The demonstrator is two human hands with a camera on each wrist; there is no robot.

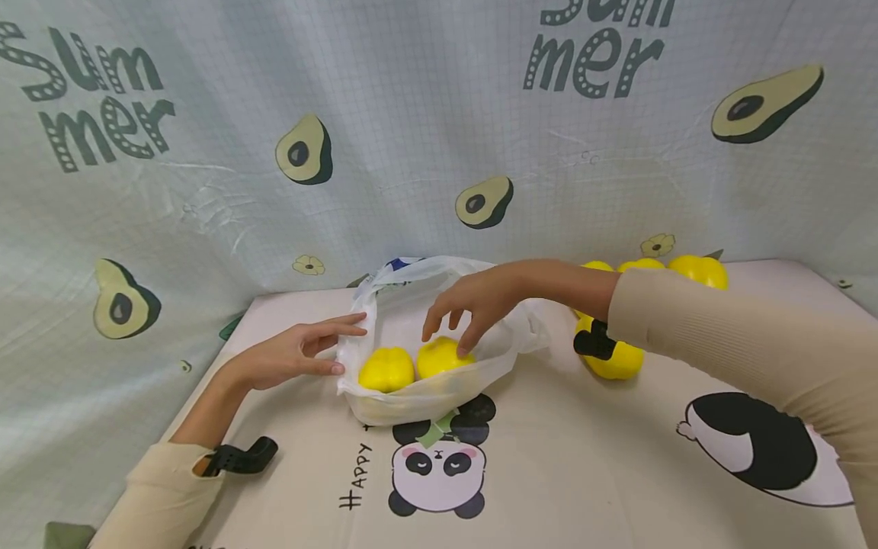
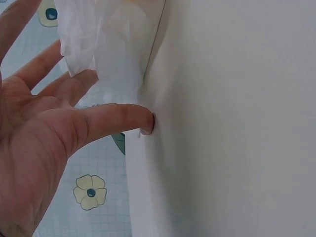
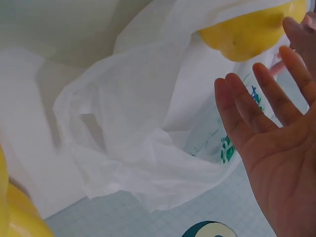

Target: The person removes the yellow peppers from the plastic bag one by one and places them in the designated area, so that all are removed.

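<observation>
A thin white plastic bag (image 1: 411, 408) lies on the table with its mouth spread wide. Two yellow bell peppers, a left one (image 1: 386, 370) and a right one (image 1: 442, 357), sit side by side inside its near edge. My right hand (image 1: 483, 299) hovers over the bag's mouth, fingers spread and nothing in the palm, its thumb tip right at the right pepper. At the bag's left side is my left hand (image 1: 295, 352), its fingers extended and the fingertips at the rim. The left wrist view shows the thumb (image 2: 116, 121) stretched out beside the white bag (image 2: 116, 44).
Several more yellow peppers (image 1: 700, 271) stand at the back right of the table, partly hidden behind my right forearm. An avocado-print curtain (image 1: 398, 114) hangs right behind the table's back edge. The pale tabletop (image 1: 562, 465) carries panda prints.
</observation>
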